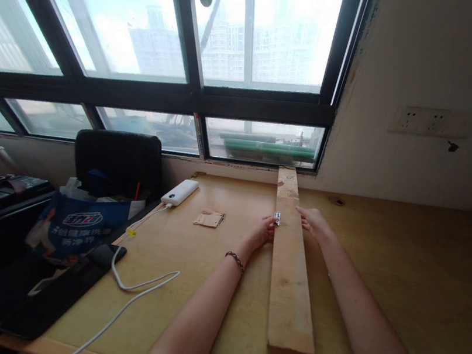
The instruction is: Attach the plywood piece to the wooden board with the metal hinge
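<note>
A long wooden board [295, 274] lies lengthwise in front of me, its far end by the window sill. At its left edge, my left hand [261, 232] is closed, pinching a small silvery metal plate [277, 218] with dark marks, like a hinge, against the board. Across from it, my right hand [312, 219] grips the board's right edge, thumb on the rim and the other fingers partly hidden. Left of the board lies a torn brown cardboard packet [209, 218] with small dark bits at its right edge.
A white power bank [180, 192] with a white cable [141, 290] rests on the yellowish wooden table [401, 284]. To the left stand a black chair [118, 162] and a blue bag [82, 225]. Behind are the window [267, 28] and a wall with sockets [424, 120].
</note>
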A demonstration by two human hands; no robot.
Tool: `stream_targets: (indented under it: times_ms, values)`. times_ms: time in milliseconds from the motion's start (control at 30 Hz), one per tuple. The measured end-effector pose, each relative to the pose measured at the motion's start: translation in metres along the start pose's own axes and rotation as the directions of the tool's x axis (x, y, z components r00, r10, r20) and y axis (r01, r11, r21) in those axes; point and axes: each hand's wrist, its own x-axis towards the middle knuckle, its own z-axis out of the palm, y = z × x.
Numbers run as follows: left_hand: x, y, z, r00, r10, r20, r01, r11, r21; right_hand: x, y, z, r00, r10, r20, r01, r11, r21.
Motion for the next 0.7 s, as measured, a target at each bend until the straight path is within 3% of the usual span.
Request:
stream_targets:
  times_ms: [100, 167, 467, 700]
  values:
    - [0.001, -0.001, -0.001, 1.0, 0.009, 0.019, -0.009, 1.0, -0.002, -0.008, 0.005, 0.01, 0.939, 0.23, 0.255, -0.278, 0.946, 0.168]
    - [0.001, -0.001, -0.002, 1.0, 0.008, 0.024, -0.008, 1.0, 0.0, -0.014, 0.008, 0.013, 0.895, 0.274, 0.351, -0.355, 0.915, 0.191]
    - [0.0, -0.001, -0.002, 0.997, 0.055, 0.048, -0.053, 0.998, -0.03, -0.011, 0.025, 0.016, 0.882, 0.263, 0.391, -0.383, 0.884, 0.269]
    - [-0.001, 0.0, 0.001, 0.999, 0.044, -0.015, -0.044, 0.999, 0.005, -0.012, 0.024, 0.017, 0.889, 0.245, 0.387, -0.358, 0.898, 0.255]
